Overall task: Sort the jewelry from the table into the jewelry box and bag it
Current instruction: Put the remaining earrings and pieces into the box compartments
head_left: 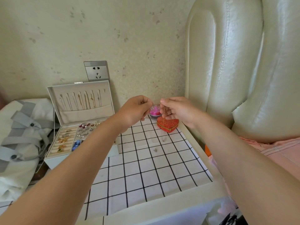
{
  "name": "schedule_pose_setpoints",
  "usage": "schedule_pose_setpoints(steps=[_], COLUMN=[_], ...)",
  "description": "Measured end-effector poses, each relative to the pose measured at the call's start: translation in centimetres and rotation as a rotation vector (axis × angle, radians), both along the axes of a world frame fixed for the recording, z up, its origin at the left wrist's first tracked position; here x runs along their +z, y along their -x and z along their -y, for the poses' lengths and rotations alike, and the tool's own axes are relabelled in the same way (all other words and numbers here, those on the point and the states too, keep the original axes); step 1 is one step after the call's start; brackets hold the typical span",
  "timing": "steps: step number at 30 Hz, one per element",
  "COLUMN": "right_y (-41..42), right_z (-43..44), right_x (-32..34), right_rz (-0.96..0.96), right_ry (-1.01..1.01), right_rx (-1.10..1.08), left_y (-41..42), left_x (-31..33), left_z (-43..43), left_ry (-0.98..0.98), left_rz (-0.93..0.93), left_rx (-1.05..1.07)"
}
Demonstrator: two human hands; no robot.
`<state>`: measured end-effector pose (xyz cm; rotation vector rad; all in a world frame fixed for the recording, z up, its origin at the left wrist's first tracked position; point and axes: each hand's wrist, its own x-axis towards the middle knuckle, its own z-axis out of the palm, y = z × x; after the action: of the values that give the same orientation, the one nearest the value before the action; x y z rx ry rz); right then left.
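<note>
Left hand [135, 110] and right hand [177, 110] pinch 1 gold chain [164, 113]. At 9 o'clock, open jewelry box [52, 160] holds rings [62, 140], earrings [84, 129].

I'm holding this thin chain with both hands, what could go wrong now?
The thin chain dangles from your right hand over the red heart box; it could snag or knot there. Two small pieces lie on the checked cloth between your arms; a forearm could sweep them off.
</note>
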<state>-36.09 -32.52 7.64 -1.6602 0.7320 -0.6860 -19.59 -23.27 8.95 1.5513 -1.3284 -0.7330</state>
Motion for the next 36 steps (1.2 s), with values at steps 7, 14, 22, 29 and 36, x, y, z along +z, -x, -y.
schedule_pose_setpoints(steps=[7,14,22,29,36], right_y=[0.0,0.0,-2.2,-2.7,-1.8], right_z=[0.1,-0.6,-1.5,-1.5,-0.5], right_x=[-0.4,-1.0,-1.5,-1.1,-1.9], right_rz=[-0.031,-0.124,-0.104,-0.054,-0.059], right_ry=[-0.087,-0.01,0.048,-0.047,-0.147], right_rx=[0.033,0.058,0.039,0.048,0.038], left_y=[-0.4,-1.0,-1.4,-2.3,-2.0], left_x=[0.1,-0.3,-1.7,-1.8,-2.2], left_z=[-0.4,-0.4,-1.1,-1.7,-1.4], left_ry=[0.009,0.051,0.034,0.041,0.05], left_rz=[0.267,0.271,-0.224,-0.229,-0.561], left_rx=[0.044,0.082,0.06,0.069,0.141])
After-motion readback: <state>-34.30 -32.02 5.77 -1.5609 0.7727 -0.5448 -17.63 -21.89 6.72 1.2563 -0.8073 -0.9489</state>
